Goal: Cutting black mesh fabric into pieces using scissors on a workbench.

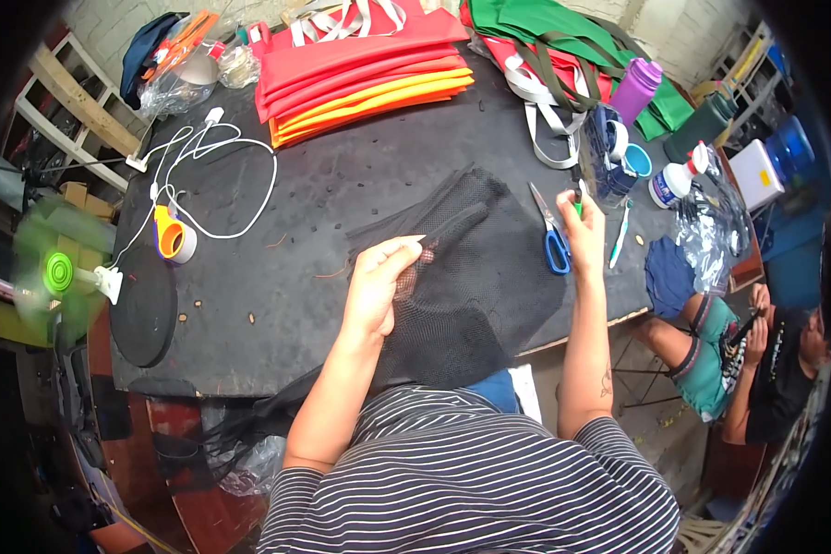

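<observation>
Your left hand (376, 282) is closed in a pinch on the black mesh fabric (475, 277), thumb and fingers (404, 247) gathering an edge of it near the middle of the dark tabletop (323, 185). The mesh spreads from that pinch to the right and toward you, spilling over the near edge of the tabletop, with a folded ridge running away to the far right. Your right hand (584, 231) is at the mesh's right border, its fingers closed around a small green object (577, 209); it is too small to tell what it is. Just to the left of that hand, between it and the ridge, lie the blue-handled scissors (552, 235), blades pointing far, handles near. The right hand is much the nearer to them. A stack of red and orange folded fabric (360, 69) lies far across the tabletop, well apart from both hands.
</observation>
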`<state>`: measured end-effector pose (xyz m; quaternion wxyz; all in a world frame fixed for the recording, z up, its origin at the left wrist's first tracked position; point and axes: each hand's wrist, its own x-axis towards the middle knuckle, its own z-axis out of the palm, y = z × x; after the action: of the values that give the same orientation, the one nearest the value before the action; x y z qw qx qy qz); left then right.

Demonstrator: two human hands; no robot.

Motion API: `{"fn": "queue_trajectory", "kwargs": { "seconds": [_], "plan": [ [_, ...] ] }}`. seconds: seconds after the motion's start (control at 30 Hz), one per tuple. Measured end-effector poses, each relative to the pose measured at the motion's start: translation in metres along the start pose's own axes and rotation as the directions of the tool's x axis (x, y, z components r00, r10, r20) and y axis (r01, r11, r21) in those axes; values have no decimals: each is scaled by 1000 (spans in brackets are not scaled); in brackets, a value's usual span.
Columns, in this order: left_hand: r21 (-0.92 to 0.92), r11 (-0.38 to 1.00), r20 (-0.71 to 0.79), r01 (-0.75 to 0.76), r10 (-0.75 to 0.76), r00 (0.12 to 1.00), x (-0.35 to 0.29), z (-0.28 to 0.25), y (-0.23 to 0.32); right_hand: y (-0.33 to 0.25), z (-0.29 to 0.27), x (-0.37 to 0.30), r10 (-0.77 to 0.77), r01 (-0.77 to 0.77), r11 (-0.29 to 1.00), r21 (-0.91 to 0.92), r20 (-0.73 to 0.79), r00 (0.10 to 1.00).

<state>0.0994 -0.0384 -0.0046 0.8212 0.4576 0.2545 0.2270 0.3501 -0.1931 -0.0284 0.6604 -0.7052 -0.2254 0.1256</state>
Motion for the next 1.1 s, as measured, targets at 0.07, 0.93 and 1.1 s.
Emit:
{"fn": "queue_trajectory", "kwargs": {
  "seconds": [0.07, 0.93, 1.1],
  "plan": [
    [-18, 1000, 22, 17, -17, 1000, 4, 2, 0, 36, -39, 17, -226, 86, 782, -617, -152, 962],
    [407, 809, -82, -425, 496, 865, -9, 27, 8, 46, -67, 3, -1, -181, 348, -920, -194, 981],
    [386, 783, -105, -488, 563, 820, -9, 29, 7, 52, -67, 0, -323, 90, 628, -773, -154, 934]
  ]
}}
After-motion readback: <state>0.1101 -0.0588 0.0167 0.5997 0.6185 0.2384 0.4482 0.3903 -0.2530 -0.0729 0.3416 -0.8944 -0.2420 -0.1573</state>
